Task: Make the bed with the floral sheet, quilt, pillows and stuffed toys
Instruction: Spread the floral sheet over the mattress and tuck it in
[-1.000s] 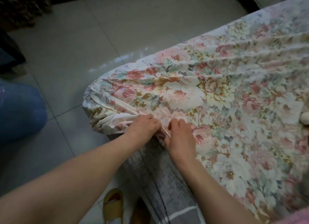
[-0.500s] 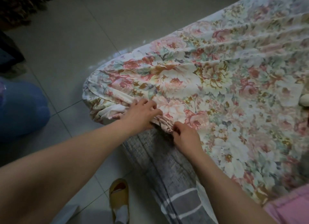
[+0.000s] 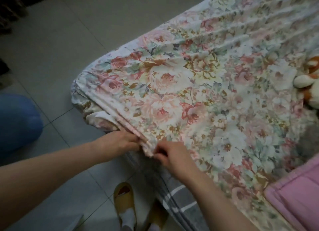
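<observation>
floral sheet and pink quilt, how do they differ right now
The floral sheet is flower-printed; the pink quilt is plain with stitched lines. The sheet fills most of the view; the quilt shows only at the lower right. The left hand and right hand hold the sheet's edge; neither touches the quilt. Both are soft bedding.

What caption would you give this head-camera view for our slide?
Left hand and right hand pinch the floral sheet by its edge near the corner; stuffed toy and pink quilt lie on it.
</observation>
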`<state>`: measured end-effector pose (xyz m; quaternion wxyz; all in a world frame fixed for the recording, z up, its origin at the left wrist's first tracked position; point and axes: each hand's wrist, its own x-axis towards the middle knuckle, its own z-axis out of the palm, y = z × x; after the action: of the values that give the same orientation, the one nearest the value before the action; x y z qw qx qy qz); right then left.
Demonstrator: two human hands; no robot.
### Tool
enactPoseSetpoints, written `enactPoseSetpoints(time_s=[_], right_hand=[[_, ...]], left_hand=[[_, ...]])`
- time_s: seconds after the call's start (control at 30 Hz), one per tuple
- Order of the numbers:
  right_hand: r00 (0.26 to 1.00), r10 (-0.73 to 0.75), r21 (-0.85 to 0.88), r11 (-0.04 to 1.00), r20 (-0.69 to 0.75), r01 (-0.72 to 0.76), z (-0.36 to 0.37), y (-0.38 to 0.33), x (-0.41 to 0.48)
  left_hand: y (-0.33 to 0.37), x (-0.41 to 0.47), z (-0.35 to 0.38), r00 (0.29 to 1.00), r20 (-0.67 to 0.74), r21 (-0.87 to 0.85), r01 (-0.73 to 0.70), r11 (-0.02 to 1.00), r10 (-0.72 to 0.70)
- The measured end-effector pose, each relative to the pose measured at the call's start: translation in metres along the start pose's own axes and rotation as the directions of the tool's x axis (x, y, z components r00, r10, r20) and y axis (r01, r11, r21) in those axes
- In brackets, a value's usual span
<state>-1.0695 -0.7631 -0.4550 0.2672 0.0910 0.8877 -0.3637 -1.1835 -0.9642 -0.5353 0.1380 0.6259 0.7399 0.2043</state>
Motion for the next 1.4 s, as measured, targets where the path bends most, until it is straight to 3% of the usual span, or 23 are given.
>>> enactPoseSetpoints(time_s=[0.07,0.1,0.13,0.17,0.2,0.23,0.27,0.33,0.47,0.57,0.63,0.67,0.7,0.77,0.83,0.93,1.0,1.07,1.13,1.17,1.23,1.3,1.4], right_hand=[[0.981,-0.073,0.134,0.990,0.181,0.049,0.039,-0.015,-0.014],[0.974,-0.081,0.227,0.973,0.213,0.031,0.051,-0.020,-0.018],[0.973,-0.065,0.310,0.951,0.223,-0.008,0.058,-0.022,-0.016],[0.971,-0.044,0.376,0.925,0.234,-0.049,0.059,-0.024,-0.013],[0.968,-0.031,0.427,0.901,0.250,-0.081,0.058,-0.024,-0.010],[0.963,-0.027,0.465,0.879,0.268,-0.105,0.054,-0.023,-0.007],[0.959,-0.026,0.497,0.859,0.282,-0.123,0.052,-0.024,-0.009],[0.945,-0.024,0.541,0.825,0.326,-0.166,0.056,-0.024,-0.009],[0.935,0.008,0.535,0.819,0.355,-0.210,0.065,-0.025,-0.023],[0.947,0.005,0.534,0.825,0.321,-0.186,0.064,-0.029,-0.037],[0.990,0.004,0.500,0.863,0.143,-0.075,0.062,-0.031,-0.038],[0.999,0.033,0.460,0.888,-0.026,-0.017,0.064,-0.033,-0.040],[0.970,0.081,0.416,0.909,-0.230,0.023,0.065,-0.033,-0.041],[0.813,0.132,0.349,0.932,-0.567,0.092,0.072,-0.038,-0.050],[0.723,0.014,0.198,0.965,-0.691,0.171,0.079,-0.040,-0.057],[0.811,-0.159,-0.069,0.987,-0.563,0.146,0.088,-0.029,-0.055],[0.861,-0.091,-0.142,0.990,-0.500,0.022,0.085,-0.009,-0.038],[0.904,0.029,-0.188,0.975,-0.426,-0.120,0.075,0.014,-0.017],[0.940,0.071,-0.286,0.942,-0.335,-0.173,0.067,0.033,0.000],[0.945,0.084,-0.304,0.935,-0.316,-0.185,0.066,0.039,0.006],[0.936,0.111,-0.322,0.920,-0.333,-0.223,0.063,0.050,0.015],[0.921,0.106,-0.328,0.914,-0.375,-0.239,0.058,0.054,0.021],[0.889,0.084,-0.251,0.943,-0.450,-0.217,0.058,0.052,0.018]], left_hand=[[-0.003,-0.028,0.010,0.976,0.123,-0.072,0.190,0.979,-0.180],[0.006,-0.033,0.010,0.930,0.177,-0.167,0.351,0.921,-0.322],[0.017,-0.032,0.008,0.854,0.217,-0.366,0.520,0.771,-0.473],[0.028,-0.025,0.004,0.717,0.257,-0.596,0.646,0.478,-0.648],[0.039,-0.016,-0.002,0.577,0.367,-0.786,0.611,0.088,-0.730],[0.048,-0.009,-0.006,0.464,0.508,-0.835,0.474,-0.281,-0.726],[0.056,-0.002,-0.010,0.463,0.563,-0.826,0.307,-0.473,-0.684],[0.063,-0.004,-0.005,0.455,0.530,-0.813,0.032,-0.581,-0.716],[0.087,-0.038,0.016,0.247,0.592,-0.731,-0.238,-0.640,-0.767],[0.097,-0.056,0.013,0.176,0.533,-0.782,-0.270,-0.561,-0.828],[0.090,-0.054,-0.003,0.164,0.460,-0.817,-0.308,-0.488,-0.873],[0.090,-0.052,-0.010,0.173,0.425,-0.830,-0.317,-0.459,-0.888],[0.091,-0.048,-0.014,0.177,0.401,-0.845,-0.307,-0.437,-0.899],[0.091,-0.046,-0.019,0.167,0.369,-0.879,-0.258,-0.401,-0.914],[0.089,-0.030,-0.033,0.197,0.332,-0.917,-0.165,-0.364,-0.923],[0.071,0.021,-0.060,0.309,0.218,-0.961,-0.098,-0.259,-0.926],[0.054,0.057,-0.071,0.406,0.126,-0.992,0.026,-0.126,-0.905],[0.037,0.076,-0.065,0.526,0.139,-0.958,0.286,0.021,-0.839],[0.020,0.075,-0.049,0.619,0.174,-0.708,0.619,0.340,-0.766],[0.015,0.067,-0.041,0.660,0.141,-0.519,0.684,0.513,-0.738],[0.011,0.048,-0.022,0.767,0.056,-0.241,0.631,0.737,-0.639],[0.011,0.031,-0.003,0.889,0.061,-0.027,0.456,0.890,-0.454],[0.013,0.024,0.003,0.957,-0.089,0.143,0.285,0.948,-0.275]])
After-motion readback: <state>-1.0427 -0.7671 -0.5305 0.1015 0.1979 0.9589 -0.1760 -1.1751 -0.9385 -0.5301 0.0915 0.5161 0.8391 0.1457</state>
